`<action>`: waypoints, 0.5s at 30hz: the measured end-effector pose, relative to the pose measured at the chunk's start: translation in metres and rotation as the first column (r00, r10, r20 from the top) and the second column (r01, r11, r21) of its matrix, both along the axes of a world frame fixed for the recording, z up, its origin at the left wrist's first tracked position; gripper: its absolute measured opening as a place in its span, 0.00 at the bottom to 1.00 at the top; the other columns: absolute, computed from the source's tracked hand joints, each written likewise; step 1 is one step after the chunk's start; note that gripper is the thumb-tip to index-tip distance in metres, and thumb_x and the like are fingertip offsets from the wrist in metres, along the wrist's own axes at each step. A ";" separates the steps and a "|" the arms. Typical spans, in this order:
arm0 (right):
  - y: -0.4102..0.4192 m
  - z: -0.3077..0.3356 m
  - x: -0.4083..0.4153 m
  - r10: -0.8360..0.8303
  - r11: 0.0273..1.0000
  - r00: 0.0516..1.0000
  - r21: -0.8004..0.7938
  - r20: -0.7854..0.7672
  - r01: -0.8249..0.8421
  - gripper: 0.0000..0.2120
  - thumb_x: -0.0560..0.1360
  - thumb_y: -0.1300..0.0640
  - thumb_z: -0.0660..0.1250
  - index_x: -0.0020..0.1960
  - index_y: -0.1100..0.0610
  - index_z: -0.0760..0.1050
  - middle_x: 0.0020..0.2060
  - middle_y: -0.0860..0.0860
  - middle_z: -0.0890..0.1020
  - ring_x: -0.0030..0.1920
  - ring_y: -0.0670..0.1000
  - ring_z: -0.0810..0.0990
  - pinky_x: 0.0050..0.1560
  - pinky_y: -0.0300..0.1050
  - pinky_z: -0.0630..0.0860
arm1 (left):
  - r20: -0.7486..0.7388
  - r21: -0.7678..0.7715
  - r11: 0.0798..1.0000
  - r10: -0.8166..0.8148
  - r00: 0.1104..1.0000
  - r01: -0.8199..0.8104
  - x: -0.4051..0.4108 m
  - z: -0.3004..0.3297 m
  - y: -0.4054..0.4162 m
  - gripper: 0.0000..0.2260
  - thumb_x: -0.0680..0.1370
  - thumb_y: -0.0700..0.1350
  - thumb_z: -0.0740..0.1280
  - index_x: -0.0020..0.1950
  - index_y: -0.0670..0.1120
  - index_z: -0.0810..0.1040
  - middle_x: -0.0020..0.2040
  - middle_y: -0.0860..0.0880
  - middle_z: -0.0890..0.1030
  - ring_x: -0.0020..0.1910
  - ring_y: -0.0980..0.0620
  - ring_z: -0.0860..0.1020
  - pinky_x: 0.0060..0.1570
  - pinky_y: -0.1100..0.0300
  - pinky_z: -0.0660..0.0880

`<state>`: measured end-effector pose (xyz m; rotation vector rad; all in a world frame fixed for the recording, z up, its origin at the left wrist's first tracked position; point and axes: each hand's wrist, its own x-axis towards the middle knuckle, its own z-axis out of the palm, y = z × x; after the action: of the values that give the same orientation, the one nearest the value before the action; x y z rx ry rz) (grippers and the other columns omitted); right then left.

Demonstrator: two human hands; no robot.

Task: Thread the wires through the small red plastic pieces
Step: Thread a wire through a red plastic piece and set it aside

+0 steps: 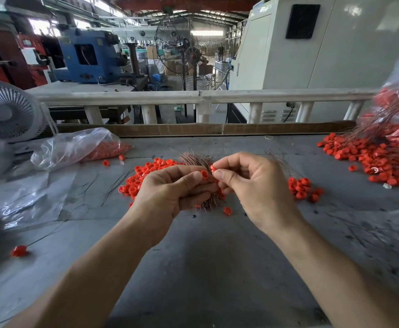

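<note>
My left hand (170, 190) grips a bundle of thin copper wires (195, 159) that fans out above and below the fist, and a small red plastic piece (204, 174) sits at its thumb tip. My right hand (250, 183) pinches another red piece (212, 168) between thumb and forefinger, almost touching the first one. A pile of loose red pieces (141, 176) lies just behind my left hand. A smaller heap of red pieces (301, 187) lies right of my right hand.
A big heap of wired red pieces (371, 155) spills from a clear bag (397, 95) at the far right. A plastic bag of red pieces (80, 145) and a grey desk fan (7, 112) stand at the left. One red piece (19, 250) lies near the left edge.
</note>
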<state>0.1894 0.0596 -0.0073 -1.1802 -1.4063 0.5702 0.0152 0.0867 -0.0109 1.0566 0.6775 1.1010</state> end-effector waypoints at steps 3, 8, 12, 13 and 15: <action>-0.002 -0.001 -0.003 -0.027 0.998 0.994 0.053 0.106 0.021 0.06 0.75 0.60 0.76 0.45 0.49 0.84 0.37 0.43 0.85 0.40 0.45 0.84 0.43 0.40 0.81 | -0.013 0.016 1.000 -0.009 1.000 0.009 0.000 0.000 0.001 0.14 0.72 0.41 0.71 0.55 0.37 0.82 0.51 0.35 0.86 0.51 0.42 0.86 0.47 0.57 0.84; -0.006 0.001 -0.005 -0.054 0.995 0.980 0.098 0.190 0.036 0.05 0.74 0.61 0.76 0.45 0.52 0.85 0.38 0.41 0.85 0.43 0.41 0.83 0.44 0.30 0.75 | -0.043 0.038 0.999 0.001 0.999 0.000 0.000 -0.002 0.002 0.12 0.73 0.41 0.71 0.55 0.38 0.83 0.50 0.36 0.86 0.50 0.41 0.86 0.46 0.57 0.83; -0.006 0.002 -0.006 -0.074 0.992 0.973 0.111 0.219 0.051 0.04 0.74 0.61 0.77 0.46 0.53 0.85 0.40 0.42 0.85 0.46 0.42 0.82 0.47 0.32 0.77 | -0.053 0.063 0.998 0.013 0.999 -0.009 0.000 -0.002 0.001 0.12 0.72 0.42 0.72 0.54 0.38 0.83 0.49 0.36 0.86 0.49 0.42 0.86 0.46 0.57 0.84; -0.006 0.002 -0.006 -0.079 0.992 0.971 0.114 0.224 0.054 0.04 0.74 0.61 0.76 0.46 0.53 0.85 0.40 0.42 0.85 0.46 0.42 0.82 0.47 0.32 0.76 | -0.058 0.070 0.997 0.016 0.998 -0.012 0.000 -0.001 0.001 0.12 0.72 0.42 0.72 0.54 0.38 0.83 0.49 0.36 0.86 0.49 0.42 0.87 0.46 0.57 0.84; -0.006 0.002 -0.007 -0.084 0.991 0.969 0.120 0.232 0.058 0.05 0.74 0.61 0.76 0.46 0.52 0.85 0.41 0.42 0.85 0.46 0.42 0.82 0.47 0.31 0.76 | -0.073 0.081 0.997 0.023 0.997 -0.017 0.001 -0.001 0.001 0.13 0.72 0.42 0.72 0.54 0.38 0.83 0.49 0.36 0.86 0.48 0.42 0.87 0.46 0.57 0.84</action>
<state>0.1827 0.0534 -0.0050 -1.2327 -1.5691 0.3020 0.0157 0.0879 -0.0122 1.1661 0.7082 1.1185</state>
